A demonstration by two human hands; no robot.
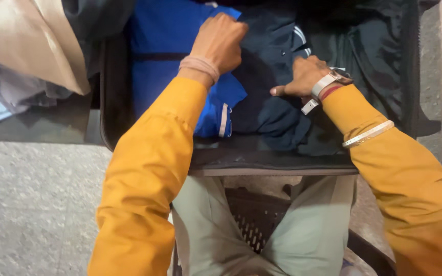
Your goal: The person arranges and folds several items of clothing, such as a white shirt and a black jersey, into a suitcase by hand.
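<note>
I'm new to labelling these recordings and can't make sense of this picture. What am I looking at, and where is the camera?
The camera sits on a person's head and looks down, so the two orange sleeves are that person's own arms. They sit over an open dark suitcase on a speckled floor. The left hand, closed like a fist, presses on a bright blue garment. The right hand, wearing a wristwatch, rests on a dark navy garment beside it. Neither hand lifts anything. At the upper left lie a beige cloth and some pale clothes.
</note>
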